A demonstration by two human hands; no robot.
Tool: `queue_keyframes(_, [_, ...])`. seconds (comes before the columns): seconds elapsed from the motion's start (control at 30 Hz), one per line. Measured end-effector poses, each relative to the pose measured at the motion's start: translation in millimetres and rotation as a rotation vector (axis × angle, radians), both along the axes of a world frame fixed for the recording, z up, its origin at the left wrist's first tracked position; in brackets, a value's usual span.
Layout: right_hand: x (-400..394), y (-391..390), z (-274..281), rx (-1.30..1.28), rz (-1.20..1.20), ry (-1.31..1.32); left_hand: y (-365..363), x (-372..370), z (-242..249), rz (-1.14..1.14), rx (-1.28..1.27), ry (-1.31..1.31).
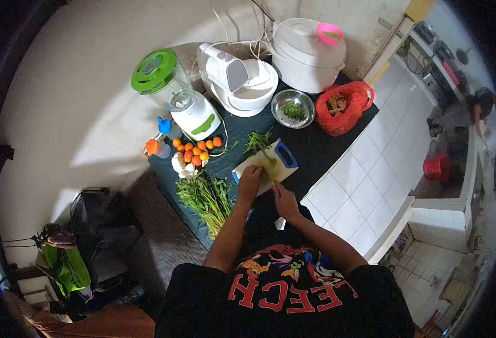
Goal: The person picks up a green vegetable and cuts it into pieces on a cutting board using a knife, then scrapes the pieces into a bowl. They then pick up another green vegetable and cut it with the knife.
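Note:
On the white cutting board with blue ends (286, 155), my left hand (251, 176) is closed with its fingertips pressed down by some green stems (270, 163). My right hand (284, 200) is wrapped around what looks like a knife, held at the board's near edge; its blade is mostly hidden. Loose green leaves (257, 142) lie at the far left edge of the board. A large bunch of leafy greens (205, 200) rests on the dark table to the left of my left hand. Beyond the board stands a steel bowl (278, 118) holding chopped greens.
A red plastic bag (333, 125) sits at the table's right edge. Along the back are a blender (197, 115), a white stand mixer (248, 104) and a white lidded cooker (310, 62). Orange tomatoes (196, 151) and garlic (185, 170) lie left. Another person is at far right.

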State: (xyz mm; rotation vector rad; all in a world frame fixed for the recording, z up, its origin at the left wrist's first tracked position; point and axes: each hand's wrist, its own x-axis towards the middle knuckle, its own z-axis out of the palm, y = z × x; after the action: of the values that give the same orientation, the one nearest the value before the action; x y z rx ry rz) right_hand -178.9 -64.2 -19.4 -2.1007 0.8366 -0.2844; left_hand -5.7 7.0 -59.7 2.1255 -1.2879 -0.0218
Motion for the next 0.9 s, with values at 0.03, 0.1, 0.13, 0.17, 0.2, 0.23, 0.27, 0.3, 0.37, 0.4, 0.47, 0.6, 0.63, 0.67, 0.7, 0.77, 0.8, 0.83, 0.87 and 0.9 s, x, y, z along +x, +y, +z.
queue_keyframes(0.03, [-1.9,2.0,4.3,0.021,-0.012,0.002,0.7,0.7,-1.3,0.001,-0.018,-0.005])
queue_keyframes(0.1, [-7.6,7.3,6.2,0.041,-0.024,0.007,1.2,0.9,-2.0,-0.001,0.03,0.013])
queue_keyframes(0.13, [-11.8,10.6,3.8,0.023,-0.018,-0.03,0.8,0.5,-1.3,-0.002,0.076,0.03])
queue_keyframes(0.17, [-14.7,12.0,1.2,0.006,-0.012,-0.067,0.6,0.4,-0.6,-0.003,0.075,0.032])
queue_keyframes(0.2, [-15.1,11.7,4.2,0.006,-0.012,-0.065,1.1,0.3,-0.5,-0.011,0.068,0.02])
queue_keyframes(0.23, [-14.5,11.4,7.1,0.065,-0.024,-0.006,1.6,0.7,-0.2,-0.019,0.06,0.006])
queue_keyframes(0.27, [-12.6,11.0,9.8,0.125,-0.036,0.052,1.9,0.6,0.4,-0.019,0.061,0.006])
queue_keyframes(0.3, [-10.0,10.7,7.1,0.125,-0.036,0.051,2.4,0.3,0.9,-0.023,0.066,0.02])
queue_keyframes(0.37, [-3.8,8.2,2.0,0.066,-0.047,-0.063,3.1,-0.7,2.6,-0.029,0.071,0.033])
queue_keyframes(0.4, [-1.3,5.1,0.1,0.064,-0.05,-0.064,3.8,-0.7,-0.1,-0.037,0.09,-0.002])
queue_keyframes(0.47, [2.7,2.3,-3.7,0.036,-0.007,0.008,5.1,-0.2,-6.0,-0.048,0.111,-0.039])
queue_keyframes(0.6, [-6.1,10.5,12.6,0.087,-0.013,-0.034,6.3,3.4,-12.9,-0.027,0.087,0.018])
queue_keyframes(0.63, [-9.2,14.8,11.8,0.108,-0.029,-0.034,5.3,2.6,-10.8,-0.015,0.107,0.037])
queue_keyframes(0.67, [-11.1,16.8,10.6,0.128,-0.045,-0.034,4.5,2.2,-8.5,-0.014,0.106,0.04])
queue_keyframes(0.7, [-11.6,16.8,7.4,0.128,-0.044,-0.033,4.4,2.8,-6.6,-0.016,0.102,0.068])
queue_keyframes(0.77, [-11.4,17.1,0.9,0.042,-0.031,-0.017,4.2,3.2,-2.3,-0.016,0.099,0.095])
queue_keyframes(0.8, [-8.6,16.4,3.2,0.044,-0.029,-0.018,4.3,2.7,-1.7,-0.012,0.104,0.078])
queue_keyframes(0.83, [-4.4,14.5,5.2,0.052,-0.024,0.004,5.3,1.9,-0.9,-0.009,0.109,0.062])
queue_keyframes(0.87, [-0.7,12.3,7.6,0.06,-0.02,0.024,5.9,2.0,0.2,-0.01,0.11,0.061])
queue_keyframes(0.9, [2.0,9.7,5.9,0.058,-0.022,0.023,5.6,2.9,0.3,-0.021,0.108,0.025])
